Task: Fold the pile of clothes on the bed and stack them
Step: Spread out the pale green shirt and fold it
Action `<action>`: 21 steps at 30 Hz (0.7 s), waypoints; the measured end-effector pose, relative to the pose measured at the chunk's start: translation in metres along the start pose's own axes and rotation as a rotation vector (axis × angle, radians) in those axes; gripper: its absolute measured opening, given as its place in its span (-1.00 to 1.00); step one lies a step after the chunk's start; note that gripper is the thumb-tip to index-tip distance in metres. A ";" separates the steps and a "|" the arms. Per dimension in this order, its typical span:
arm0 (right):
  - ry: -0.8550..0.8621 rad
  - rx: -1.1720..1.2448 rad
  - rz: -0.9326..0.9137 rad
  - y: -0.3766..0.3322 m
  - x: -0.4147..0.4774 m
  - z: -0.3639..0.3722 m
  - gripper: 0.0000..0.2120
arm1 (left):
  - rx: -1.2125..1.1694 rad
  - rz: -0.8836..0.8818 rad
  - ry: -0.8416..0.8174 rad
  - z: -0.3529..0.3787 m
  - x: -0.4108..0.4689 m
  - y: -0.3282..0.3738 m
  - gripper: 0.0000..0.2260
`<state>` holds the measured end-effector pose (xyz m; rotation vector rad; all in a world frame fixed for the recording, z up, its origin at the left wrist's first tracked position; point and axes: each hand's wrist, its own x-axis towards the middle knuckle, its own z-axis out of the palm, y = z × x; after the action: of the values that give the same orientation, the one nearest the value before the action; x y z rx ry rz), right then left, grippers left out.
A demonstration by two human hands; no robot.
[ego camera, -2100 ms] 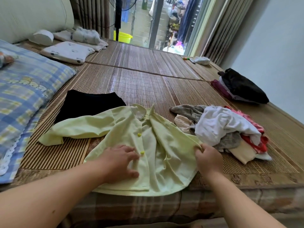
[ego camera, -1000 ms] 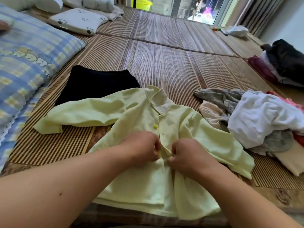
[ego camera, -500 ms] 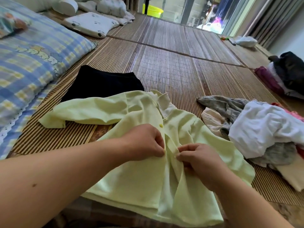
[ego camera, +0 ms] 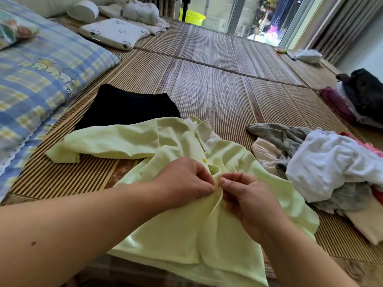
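1. Left hand [ego camera: 184, 181] and right hand [ego camera: 246, 195], fingers curled, both pinch the yellow shirt [ego camera: 186, 230] placket, fingertips meeting.
2. Shirt lies at the bed mat [ego camera: 217, 90] near edge.
3. Clothes pile [ego camera: 323, 162] at right edge.

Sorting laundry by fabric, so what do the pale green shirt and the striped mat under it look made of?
The pale green shirt: likely thin cotton or cotton blend, matte; it drapes and creases softly. The striped mat: probably woven bamboo or rattan slats, faintly glossy; fine parallel ribs show.
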<state>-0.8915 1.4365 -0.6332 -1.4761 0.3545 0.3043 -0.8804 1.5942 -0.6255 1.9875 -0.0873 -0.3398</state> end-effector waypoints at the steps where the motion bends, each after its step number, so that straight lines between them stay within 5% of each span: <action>1: -0.005 0.017 0.005 0.000 -0.001 0.000 -0.90 | -0.002 0.002 0.003 0.000 0.000 0.000 -0.86; 17: 0.010 -0.225 -0.130 0.006 -0.002 -0.002 -0.88 | -0.285 -0.081 -0.033 0.002 0.003 -0.007 -0.91; 21: 0.044 -0.522 -0.310 0.009 -0.005 -0.002 -0.88 | -0.289 -0.095 -0.022 0.003 0.004 -0.011 -0.89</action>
<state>-0.8996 1.4351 -0.6390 -2.0236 0.0743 0.1160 -0.8781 1.5956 -0.6370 1.7045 0.0410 -0.4121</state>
